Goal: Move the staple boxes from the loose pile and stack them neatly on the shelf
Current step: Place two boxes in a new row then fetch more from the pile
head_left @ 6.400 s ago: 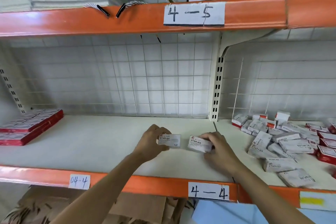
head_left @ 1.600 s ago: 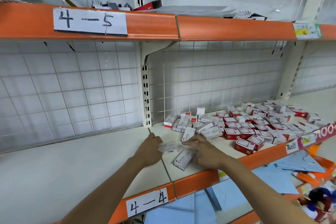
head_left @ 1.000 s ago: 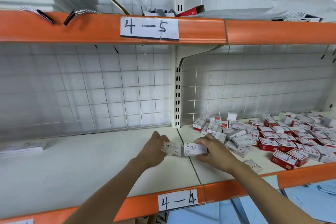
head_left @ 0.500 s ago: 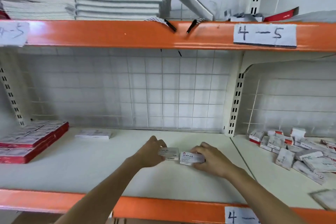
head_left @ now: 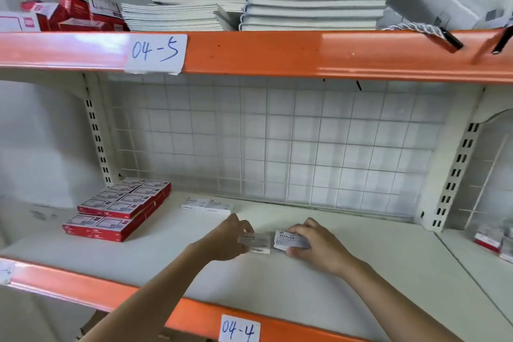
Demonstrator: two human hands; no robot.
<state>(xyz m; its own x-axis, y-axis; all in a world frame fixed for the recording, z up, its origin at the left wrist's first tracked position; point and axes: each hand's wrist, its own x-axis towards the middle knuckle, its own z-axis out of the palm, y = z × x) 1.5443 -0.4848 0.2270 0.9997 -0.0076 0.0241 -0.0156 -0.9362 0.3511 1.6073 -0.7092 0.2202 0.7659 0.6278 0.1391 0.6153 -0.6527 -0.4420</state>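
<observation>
Both hands have carried their boxes leftward along the shelf (head_left: 361,280), away from the loose pile. Left hand (head_left: 226,240) has its grip curled round a white staple box (head_left: 256,241); right hand (head_left: 313,244) pinches a second staple box (head_left: 290,240) just beside it, both low over the shelf. Farther back lies a white row of placed boxes (head_left: 206,206), with red box stacks (head_left: 119,207) to the left and a few pile boxes (head_left: 491,239) at the right edge
</observation>
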